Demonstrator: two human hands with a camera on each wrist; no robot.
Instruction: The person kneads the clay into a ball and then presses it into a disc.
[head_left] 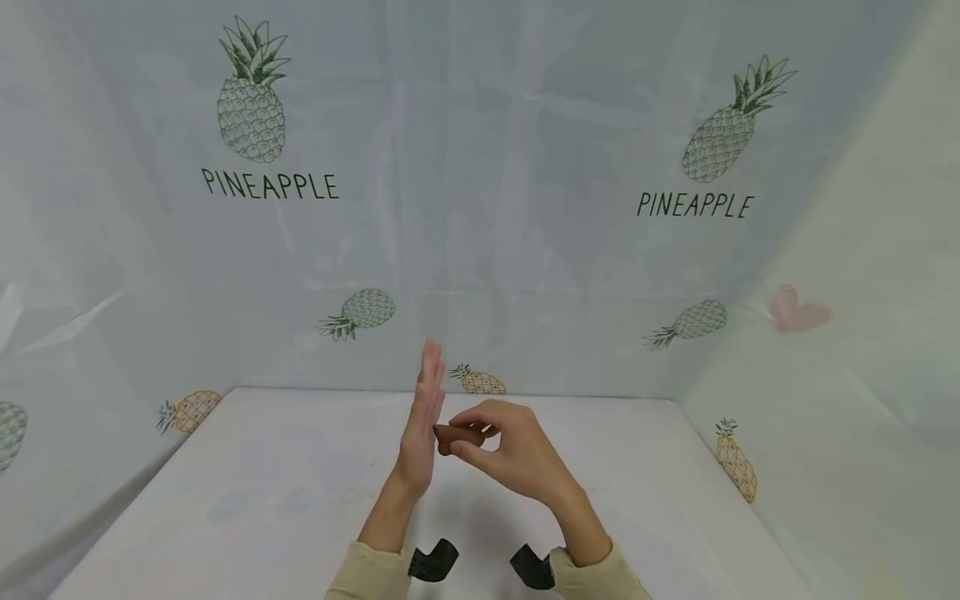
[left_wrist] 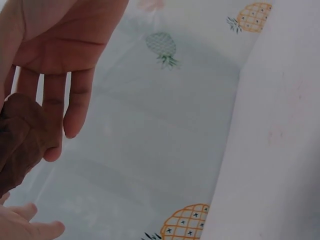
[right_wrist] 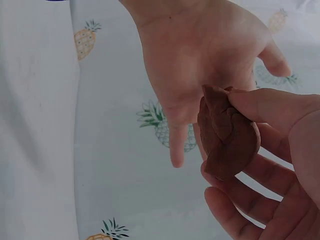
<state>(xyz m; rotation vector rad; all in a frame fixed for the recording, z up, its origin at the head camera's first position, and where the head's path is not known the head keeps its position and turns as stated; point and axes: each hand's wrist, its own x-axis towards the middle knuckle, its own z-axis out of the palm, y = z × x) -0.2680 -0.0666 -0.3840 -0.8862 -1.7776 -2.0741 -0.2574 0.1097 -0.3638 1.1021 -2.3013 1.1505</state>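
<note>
left hand [head_left: 422, 429] upright, fingers straight, right hand [head_left: 517, 446] pinching brown lump [head_left: 461, 437] close by left palm, both above white table [head_left: 225, 467], pineapple-print sheet [head_left: 487, 208] behind, beige sleeves [head_left: 375, 573], black pieces [head_left: 435, 562] at both cuffs

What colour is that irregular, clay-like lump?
The lump is dark brown, clearest in the right wrist view.

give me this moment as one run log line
right hand: pinches brown lump | left hand: upright, fingers straight, palm toward lump | lump-to-palm contact: unclear | white table: below both hands
</note>
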